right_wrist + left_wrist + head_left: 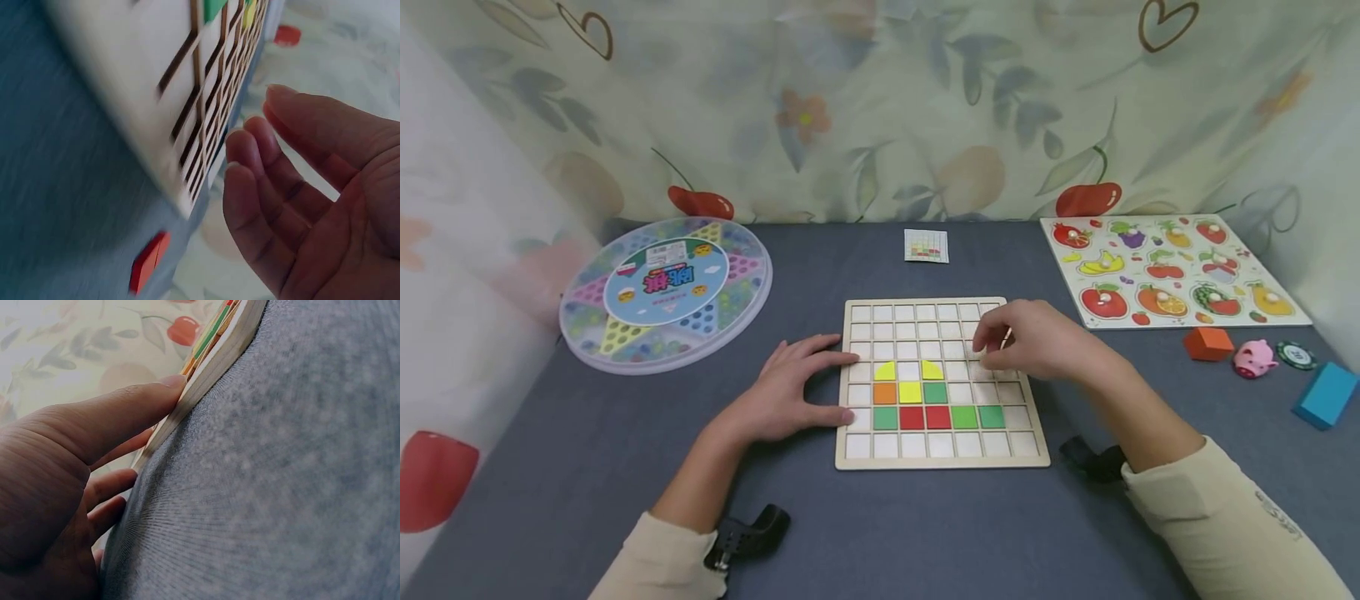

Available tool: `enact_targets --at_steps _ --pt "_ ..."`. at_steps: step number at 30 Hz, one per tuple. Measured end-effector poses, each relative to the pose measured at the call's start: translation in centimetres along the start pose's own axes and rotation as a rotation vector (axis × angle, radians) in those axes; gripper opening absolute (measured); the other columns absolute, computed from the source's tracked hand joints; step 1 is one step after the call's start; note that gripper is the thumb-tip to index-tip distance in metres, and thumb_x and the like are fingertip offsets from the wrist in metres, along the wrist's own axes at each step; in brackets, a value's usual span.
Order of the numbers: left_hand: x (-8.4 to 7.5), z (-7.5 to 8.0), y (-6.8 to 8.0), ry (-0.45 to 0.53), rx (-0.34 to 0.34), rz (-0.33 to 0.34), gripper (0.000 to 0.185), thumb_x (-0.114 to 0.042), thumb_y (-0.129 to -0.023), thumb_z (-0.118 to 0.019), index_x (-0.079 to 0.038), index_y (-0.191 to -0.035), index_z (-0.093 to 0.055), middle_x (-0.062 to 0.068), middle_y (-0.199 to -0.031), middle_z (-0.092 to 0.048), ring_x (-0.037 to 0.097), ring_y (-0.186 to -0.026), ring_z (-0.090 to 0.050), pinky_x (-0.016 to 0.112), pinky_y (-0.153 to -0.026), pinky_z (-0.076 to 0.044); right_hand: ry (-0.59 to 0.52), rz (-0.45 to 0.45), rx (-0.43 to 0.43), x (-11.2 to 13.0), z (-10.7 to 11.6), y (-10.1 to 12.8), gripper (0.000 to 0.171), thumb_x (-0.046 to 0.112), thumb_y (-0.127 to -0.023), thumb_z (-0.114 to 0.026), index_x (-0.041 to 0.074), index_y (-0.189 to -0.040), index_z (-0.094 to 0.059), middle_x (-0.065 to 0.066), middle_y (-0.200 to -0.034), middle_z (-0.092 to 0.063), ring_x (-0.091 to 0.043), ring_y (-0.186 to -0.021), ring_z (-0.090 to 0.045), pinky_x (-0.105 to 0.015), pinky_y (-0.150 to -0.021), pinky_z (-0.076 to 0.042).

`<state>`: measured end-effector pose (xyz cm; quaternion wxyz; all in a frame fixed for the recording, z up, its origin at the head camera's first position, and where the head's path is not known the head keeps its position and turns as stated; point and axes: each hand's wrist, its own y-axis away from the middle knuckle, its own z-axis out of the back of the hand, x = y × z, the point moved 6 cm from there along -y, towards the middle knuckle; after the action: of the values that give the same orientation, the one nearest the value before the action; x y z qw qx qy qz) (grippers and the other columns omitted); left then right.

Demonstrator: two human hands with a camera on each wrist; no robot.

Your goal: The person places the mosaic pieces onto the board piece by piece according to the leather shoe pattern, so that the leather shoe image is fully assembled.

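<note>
While the person sat at the grey table (587,467), the scene was as follows.

Board: the wooden grid board (942,457) lay flat in the middle of the table, between both hands, with coloured tiles (937,405) set in its lower cells.

Left hand: the left hand (790,396) rested on the cloth with straight, relaxed fingers, the fingertips (169,387) touching the left edge of the board. It held nothing.

Right hand: the right hand (1037,342) hovered over the upper right cells, fingers gently bent toward the thumb. The wrist view showed the fingers (250,187) loose and apart, with nothing between them; whether they touched a cell, I could not tell.

Handling: the board seemed stiff, thin and light, so it would probably slide easily on the cloth; holding it by the outer frame seemed best. The tiles looked small, flat and smooth, so a pinch at two opposite edges would likely suit them.

Surroundings: a round marble game box (666,287) stood far left, a fruit puzzle (1172,271) far right, a small card (927,247) behind the board.
</note>
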<state>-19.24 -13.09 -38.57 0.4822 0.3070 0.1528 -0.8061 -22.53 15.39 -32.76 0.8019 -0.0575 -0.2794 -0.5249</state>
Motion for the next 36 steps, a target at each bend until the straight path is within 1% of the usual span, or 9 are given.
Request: enact_targets --at_steps 3,8,13,17,20,25,31,33,36 --pt "0.0 0.0 0.1 -0.002 -0.002 -0.003 0.070 -0.042 -0.085 -0.084 -0.022 -0.147 -0.059 0.013 -0.166 -0.036 0.036 -0.155 -0.028 0.066 -0.126 -0.001 0.026 -0.033 -0.030 -1.2 0.7 0.5 0.008 0.010 -0.090 -0.077 0.010 -0.097 -0.076 -0.002 -0.085 -0.067 -0.020 -0.081 -0.059 -0.031 -0.070 -0.048" --pt "0.0 0.2 0.2 -0.007 -0.007 -0.003 0.070 -0.042 -0.085 -0.084 -0.022 -0.147 -0.059 0.013 -0.165 -0.036 0.036 -0.155 -0.028 0.066 -0.126 -0.001 0.012 -0.063 -0.064 -3.4 1.6 1.2 0.012 0.014 -0.090 -0.079 0.010 -0.101 -0.075 -0.003 -0.088 -0.067 -0.021 -0.082 -0.058 -0.032 -0.069 -0.048" --pt "0.0 0.2 0.2 -0.004 -0.005 -0.006 0.070 -0.042 -0.085 -0.084 -0.022 -0.147 -0.059 0.013 -0.165 -0.036 0.037 -0.155 -0.028 0.066 -0.126 -0.001 0.015 -0.083 -0.093 -5.8 2.2 1.7 0.014 0.014 -0.090 -0.079 0.009 -0.102 -0.075 -0.005 -0.093 -0.070 -0.021 -0.085 -0.061 -0.032 -0.068 -0.050" --pt "0.1 0.2 0.2 -0.005 -0.004 -0.003 0.070 -0.042 -0.085 -0.084 -0.022 -0.147 -0.059 0.013 -0.165 -0.036 0.037 -0.155 -0.028 0.066 -0.126 -0.001 0.042 -0.154 -0.116 -7.3 2.6 1.8 0.017 0.019 -0.090 -0.079 0.008 -0.101 -0.074 -0.007 -0.092 -0.070 -0.021 -0.082 -0.061 -0.032 -0.066 -0.049" --pt "0.1 0.2 0.2 -0.004 -0.004 -0.006 0.069 -0.042 -0.085 -0.083 -0.022 -0.147 -0.059 0.013 -0.165 -0.036 0.037 -0.155 -0.028 0.066 -0.126 -0.001 0.057 -0.210 -0.121 -8.2 2.8 1.8 0.023 0.024 -0.090 -0.079 0.005 -0.103 -0.073 -0.010 -0.092 -0.070 -0.023 -0.080 -0.060 -0.031 -0.065 -0.047" --pt "0.1 0.2 0.2 -0.004 -0.003 -0.011 0.069 -0.042 -0.085 -0.083 -0.022 -0.147 -0.059 0.013 -0.166 -0.036 0.037 -0.155 -0.028 0.067 -0.126 -0.001 0.072 -0.268 -0.106 -8.9 2.5 1.5 0.034 0.028 -0.090 -0.077 0.000 -0.109 -0.069 -0.016 -0.097 -0.068 -0.026 -0.083 -0.061 -0.032 -0.066 -0.048" --pt "0.1 0.1 0.1 -0.006 0.000 -0.004 0.070 -0.043 -0.085 -0.083 -0.023 -0.147 -0.059 0.012 -0.166 -0.036 0.036 -0.156 -0.028 0.066 -0.126 -0.001 0.069 -0.265 -0.084 -9.0 2.2 1.0 0.030 0.021 -0.090 -0.079 0.000 -0.108 -0.067 -0.016 -0.094 -0.066 -0.027 -0.084 -0.058 -0.034 -0.068 -0.048" --pt "0.1 0.1 0.1 -0.005 0.001 -0.003 0.070 -0.043 -0.085 -0.083 -0.022 -0.147 -0.059 0.012 -0.166 -0.036 0.036 -0.156 -0.028 0.066 -0.126 -0.001 0.040 -0.262 -0.075 -9.1 2.2 1.0 0.028 0.019 -0.089 -0.079 0.001 -0.106 -0.066 -0.014 -0.092 -0.064 -0.026 -0.082 -0.057 -0.033 -0.067 -0.047" --pt "0.0 0.0 0.1 -0.001 0.006 -0.001 0.070 -0.043 -0.085 -0.083 -0.022 -0.148 -0.058 0.012 -0.166 -0.036 0.037 -0.156 -0.027 0.067 -0.126 0.000 -0.060 -0.275 -0.055 -9.4 2.1 1.3 0.026 0.019 -0.090 -0.078 0.002 -0.104 -0.064 -0.010 -0.090 -0.065 -0.023 -0.080 -0.058 -0.031 -0.065 -0.049"
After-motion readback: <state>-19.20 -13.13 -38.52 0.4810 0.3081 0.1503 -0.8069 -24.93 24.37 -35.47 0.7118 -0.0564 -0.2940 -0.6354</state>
